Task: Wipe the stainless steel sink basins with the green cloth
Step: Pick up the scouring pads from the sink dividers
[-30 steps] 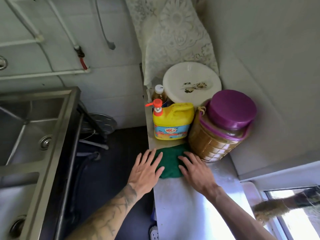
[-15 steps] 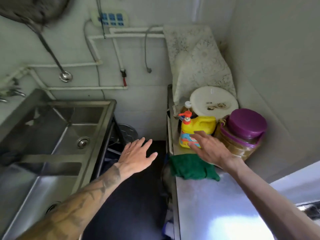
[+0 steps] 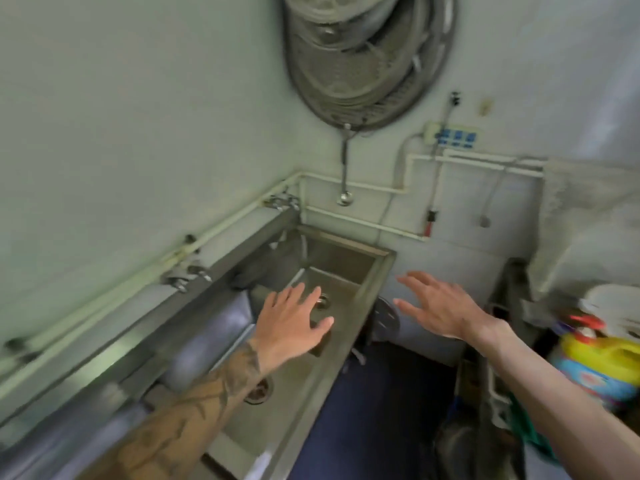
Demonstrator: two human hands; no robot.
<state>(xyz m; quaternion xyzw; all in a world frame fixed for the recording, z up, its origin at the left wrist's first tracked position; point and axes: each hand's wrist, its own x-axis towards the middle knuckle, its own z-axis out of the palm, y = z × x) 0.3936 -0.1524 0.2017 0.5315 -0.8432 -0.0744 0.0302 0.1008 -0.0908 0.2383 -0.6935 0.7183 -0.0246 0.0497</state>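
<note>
The stainless steel sink (image 3: 349,317) runs along the left wall with a far basin and a near basin, each with a round drain. My left hand (image 3: 294,320) hovers open over the divider between the basins, fingers spread, holding nothing. My right hand (image 3: 436,306) is open too, in the air over the gap between the sink and the counter on the right. Only a sliver of the green cloth (image 3: 530,434) shows at the lower right, under my right forearm, apart from both hands.
Taps (image 3: 188,273) and white pipes line the left wall. Round metal racks (image 3: 367,57) and a ladle hang above the sink. A yellow detergent bottle (image 3: 602,365) stands on the right counter. The dark floor (image 3: 374,420) lies between sink and counter.
The view has swung left from the counter toward the sink. My right hand has left the detergent bottle and cloth area; both hands now hover near the sink, holding nothing.
</note>
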